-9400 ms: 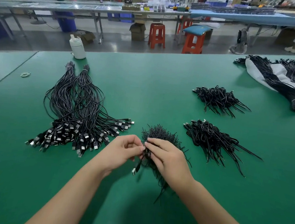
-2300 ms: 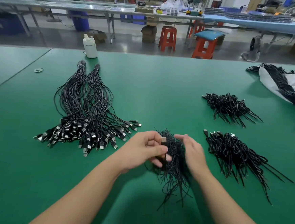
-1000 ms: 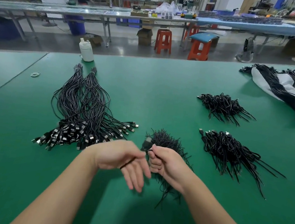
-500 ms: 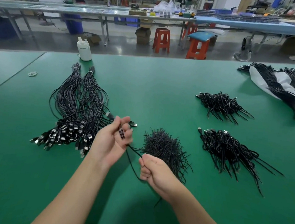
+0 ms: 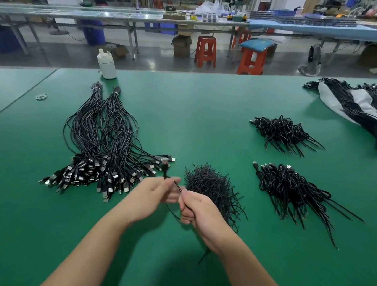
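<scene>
Cable (image 5: 165, 167) gripped by left hand (image 5: 151, 196), black tie (image 5: 177, 185) pinched by right hand (image 5: 198, 211), over the green table (image 5: 207, 121) facing orange stools (image 5: 205, 50).

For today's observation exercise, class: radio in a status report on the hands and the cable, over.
Left hand grips black cable, plug end up. Right hand pinches thin black strand between the hands. Tie pile just behind right hand; nothing blocks.
</scene>
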`<state>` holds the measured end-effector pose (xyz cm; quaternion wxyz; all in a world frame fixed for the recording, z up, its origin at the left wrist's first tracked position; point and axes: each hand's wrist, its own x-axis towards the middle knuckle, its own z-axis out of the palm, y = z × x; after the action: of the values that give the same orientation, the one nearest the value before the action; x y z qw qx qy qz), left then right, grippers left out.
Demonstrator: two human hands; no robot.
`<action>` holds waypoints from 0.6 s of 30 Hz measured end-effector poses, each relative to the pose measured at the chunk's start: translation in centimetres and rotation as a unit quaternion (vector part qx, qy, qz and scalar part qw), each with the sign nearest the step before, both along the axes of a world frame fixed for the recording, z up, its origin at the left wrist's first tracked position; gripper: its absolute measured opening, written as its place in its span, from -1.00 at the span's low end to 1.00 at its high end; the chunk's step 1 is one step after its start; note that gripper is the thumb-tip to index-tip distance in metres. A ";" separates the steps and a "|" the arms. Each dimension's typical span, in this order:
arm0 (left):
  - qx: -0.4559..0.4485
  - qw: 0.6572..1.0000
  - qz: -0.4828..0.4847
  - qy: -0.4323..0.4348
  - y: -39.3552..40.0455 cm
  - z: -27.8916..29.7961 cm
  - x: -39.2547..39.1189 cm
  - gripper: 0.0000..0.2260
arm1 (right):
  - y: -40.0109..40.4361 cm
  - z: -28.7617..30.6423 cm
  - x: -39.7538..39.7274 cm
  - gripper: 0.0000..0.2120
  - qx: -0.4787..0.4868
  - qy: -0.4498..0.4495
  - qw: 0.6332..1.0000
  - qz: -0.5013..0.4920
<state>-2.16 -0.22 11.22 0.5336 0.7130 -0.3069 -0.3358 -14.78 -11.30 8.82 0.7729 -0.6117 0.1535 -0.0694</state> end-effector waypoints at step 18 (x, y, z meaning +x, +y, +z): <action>0.191 0.949 -0.250 0.008 3.1 2.1 1.4 -0.65 | -0.6 -0.1 0.9 -0.64 0.136 0.006 0.989 -0.050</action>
<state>-0.75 2.87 13.29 0.2890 0.6994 -0.4008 -0.5164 -13.84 -11.90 8.71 0.8436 -0.4927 0.1969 -0.0824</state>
